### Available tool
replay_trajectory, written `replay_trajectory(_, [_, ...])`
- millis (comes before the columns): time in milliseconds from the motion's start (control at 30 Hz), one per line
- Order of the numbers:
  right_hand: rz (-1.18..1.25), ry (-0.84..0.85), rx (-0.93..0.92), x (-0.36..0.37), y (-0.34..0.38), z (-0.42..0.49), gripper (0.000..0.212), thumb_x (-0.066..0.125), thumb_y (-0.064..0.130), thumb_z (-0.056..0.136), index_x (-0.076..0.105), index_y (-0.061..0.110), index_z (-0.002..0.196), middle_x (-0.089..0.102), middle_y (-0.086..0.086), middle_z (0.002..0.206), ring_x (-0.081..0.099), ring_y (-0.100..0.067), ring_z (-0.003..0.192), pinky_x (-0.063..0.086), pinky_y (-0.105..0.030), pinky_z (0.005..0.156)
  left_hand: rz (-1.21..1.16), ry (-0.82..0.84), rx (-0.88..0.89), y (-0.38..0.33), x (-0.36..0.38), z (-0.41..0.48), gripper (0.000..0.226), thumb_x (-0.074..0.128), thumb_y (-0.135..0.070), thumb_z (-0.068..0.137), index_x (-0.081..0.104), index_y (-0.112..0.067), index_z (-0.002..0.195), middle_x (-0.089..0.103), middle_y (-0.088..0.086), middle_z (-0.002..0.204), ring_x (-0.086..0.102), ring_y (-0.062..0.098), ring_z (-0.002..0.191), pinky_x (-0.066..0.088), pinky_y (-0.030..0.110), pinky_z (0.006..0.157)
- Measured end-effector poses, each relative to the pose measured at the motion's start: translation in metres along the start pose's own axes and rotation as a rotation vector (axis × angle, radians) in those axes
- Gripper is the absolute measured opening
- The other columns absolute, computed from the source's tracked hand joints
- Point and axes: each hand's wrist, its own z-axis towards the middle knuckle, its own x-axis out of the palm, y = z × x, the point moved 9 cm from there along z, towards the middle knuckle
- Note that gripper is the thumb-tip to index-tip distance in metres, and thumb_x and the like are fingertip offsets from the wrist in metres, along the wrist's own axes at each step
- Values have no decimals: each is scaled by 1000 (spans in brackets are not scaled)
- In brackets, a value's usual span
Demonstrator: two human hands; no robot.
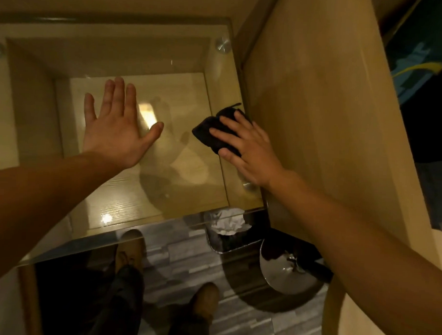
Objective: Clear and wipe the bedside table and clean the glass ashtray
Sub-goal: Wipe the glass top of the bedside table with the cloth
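You are in the wiping step: the glass surface (188, 73) of the bedside table is already bare, and no ashtray is anywhere in view. Your right hand (250, 148) presses a dark cloth (211, 132) flat against the glass near its right edge, beside the wooden panel (317, 108), fingers (229, 125) spread over the cloth rather than pinching it. Your left hand (116, 128) lies flat on the glass, fingers splayed, holding nothing, probably steadying you. Next, I judge, you need to sweep the cloth leftward across the unwiped glass and lift the left hand clear. Below the front edge, a dark bin (227, 240) on the floor holds crumpled white paper (228, 222).
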Motion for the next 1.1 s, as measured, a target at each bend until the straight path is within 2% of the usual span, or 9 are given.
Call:
replay_trajectory(333, [14, -25, 7, 23, 18, -82, 52, 33, 56, 104, 42, 41, 153, 31, 9, 167, 11, -16, 159, 12, -47, 125, 43, 8, -2, -2, -2, -3, 103, 4, -84, 91, -1, -12, 165, -3, 10, 174, -7, 22, 161, -2, 58, 127])
replay_trajectory(567, [55, -31, 24, 32, 27, -112, 48, 39, 52, 103, 46, 42, 150, 32, 14, 165, 11, -7, 158, 8, -30, 120, 45, 17, -9, 0, -1, -3, 103, 4, -84, 91, -1, -12, 165, -5, 10, 174, -8, 22, 161, -3, 57, 127])
replay_trajectory(733, [172, -12, 44, 39, 37, -132, 46, 42, 50, 101, 55, 39, 143, 37, 20, 156, 17, -3, 153, 15, -24, 110, 24, 11, -5, 1, 1, -3, 103, 6, -84, 91, 1, -13, 165, -4, 9, 174, -6, 23, 161, -3, 57, 127])
replay_trajectory(833, [355, 54, 101, 44, 48, -145, 41, 47, 51, 101, 57, 39, 139, 42, 20, 154, 20, 1, 153, 20, -28, 118, 20, 20, 4, 2, 2, -2, 103, 6, -84, 91, 1, -13, 165, -3, 10, 174, -6, 23, 161, -3, 58, 127])
replay_trajectory(900, [562, 146, 193, 47, 62, -155, 36, 49, 49, 103, 57, 41, 137, 44, 20, 154, 18, 9, 152, 17, -18, 121, 20, 26, 12, 1, 1, -2, 103, 5, -84, 91, 0, -12, 165, -4, 11, 174, -7, 24, 161, -3, 58, 127])
replay_trajectory(967, [819, 209, 323, 44, 82, -165, 36, 50, 44, 100, 59, 41, 134, 51, 21, 149, 27, 11, 148, 24, -9, 116, 10, 57, 26, 1, 4, -1, 105, 4, -85, 90, -3, -12, 165, -7, 12, 174, -10, 25, 160, -4, 59, 126])
replay_trajectory(1033, [1095, 213, 533, 42, 97, -174, 40, 53, 48, 95, 64, 39, 132, 65, 17, 136, 49, 2, 137, 42, -17, 107, -11, 126, 27, 3, 6, 3, 105, 4, -86, 90, -6, -12, 164, -11, 12, 173, -14, 25, 160, -5, 61, 126])
replay_trajectory(1100, [1453, 219, 766, 48, 111, -181, 49, 55, 51, 91, 65, 30, 134, 71, 2, 131, 61, -15, 129, 48, -32, 106, -44, 186, 22, 5, 0, 2, 103, 5, -84, 90, -5, -13, 164, -12, 11, 173, -14, 26, 160, -6, 61, 126])
